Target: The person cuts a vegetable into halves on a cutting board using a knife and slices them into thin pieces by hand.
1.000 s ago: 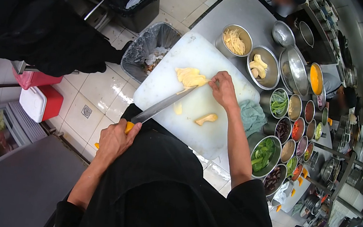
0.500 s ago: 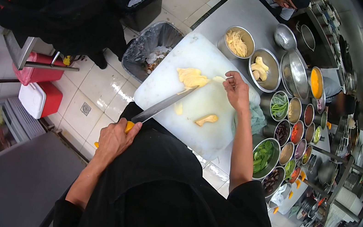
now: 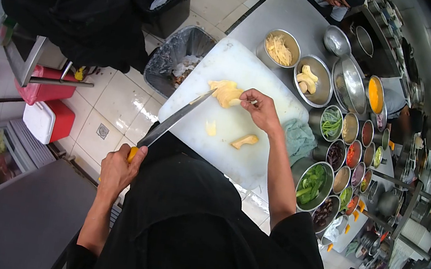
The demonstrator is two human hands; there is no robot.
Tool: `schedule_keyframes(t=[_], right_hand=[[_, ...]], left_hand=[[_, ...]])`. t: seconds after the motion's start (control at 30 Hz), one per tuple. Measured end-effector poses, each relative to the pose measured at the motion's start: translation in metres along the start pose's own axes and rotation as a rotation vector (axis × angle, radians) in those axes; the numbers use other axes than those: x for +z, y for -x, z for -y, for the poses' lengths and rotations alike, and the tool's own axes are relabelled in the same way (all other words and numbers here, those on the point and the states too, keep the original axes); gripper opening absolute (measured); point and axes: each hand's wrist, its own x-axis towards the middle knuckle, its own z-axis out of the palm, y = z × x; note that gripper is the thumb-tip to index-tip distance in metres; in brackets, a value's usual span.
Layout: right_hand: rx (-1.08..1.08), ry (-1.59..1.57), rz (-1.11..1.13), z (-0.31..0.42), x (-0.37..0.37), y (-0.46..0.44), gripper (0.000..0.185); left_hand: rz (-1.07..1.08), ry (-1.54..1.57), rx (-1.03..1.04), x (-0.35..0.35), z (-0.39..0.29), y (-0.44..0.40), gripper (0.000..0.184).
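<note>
Yellow slices [image 3: 227,93] are piled at approx. the ctr of the white board [image 3: 255,165], w/ the R hand [image 3: 260,110] set at their right edge: thumb and fingertips are drawn close tog., but whether a slice is pinched can't be told. By the L hand [image 3: 119,171] a yellow-handled knife [image 3: 175,119] is held, fingers wrapped round the handle, tip at the pile's left edge. Slicing seems to be the step in hand; for the next move, a steady blade and fingertips kept clear of it would be called for. Nearer the body, a loose sliver [image 3: 211,128] and a larger chunk [image 3: 245,141] are seen. Beside the board a green cloth [image 3: 298,139] is bunched. Further out, pale strips are held in a steel pot [image 3: 266,59], yellow pcs. in a wider bowl [image 3: 320,92], leafy greens in another bowl [image 3: 296,170]. Scraps are held in a lined bin [image 3: 160,67].
</note>
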Motion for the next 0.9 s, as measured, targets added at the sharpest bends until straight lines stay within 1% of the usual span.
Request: schedule_keyframes(t=[0.1, 0.3, 0.4, 0.5, 0.6, 0.7, 0.8, 0.9], right_hand=[[-0.033, 0.128, -0.060, -0.006, 0.009, -0.005, 0.014], [-0.229, 0.377, -0.290, -0.007, 0.023, -0.001, 0.020], [-0.267, 0.286, -0.400, 0.009, 0.026, 0.003, 0.024], [-0.271, 0.220, -0.212, 0.024, 0.019, 0.002, 0.027], [-0.412, 0.393, -0.050, 0.033, 0.018, -0.001, 0.026], [-0.357, 0.419, 0.048, 0.032, 0.021, -0.002, 0.022], [-0.243, 0.351, 0.183, 0.035, 0.016, -0.004, 0.016], [-0.069, 0.289, 0.203, 0.044, 0.017, -0.003, 0.012]], left_hand=[[-0.016, 0.006, -0.010, 0.004, 0.004, -0.002, 0.062], [-0.046, 0.037, 0.016, 0.010, -0.004, 0.002, 0.061], [-0.092, 0.011, 0.066, 0.014, -0.004, 0.004, 0.059], [-0.139, -0.006, 0.125, 0.019, 0.000, 0.003, 0.056], [-0.179, -0.007, 0.171, 0.021, -0.001, 0.002, 0.053], [-0.208, 0.006, 0.216, 0.021, -0.002, 0.001, 0.051], [-0.247, -0.018, 0.290, 0.024, 0.002, -0.002, 0.051], [-0.238, -0.007, 0.303, 0.025, 0.004, -0.001, 0.052]])
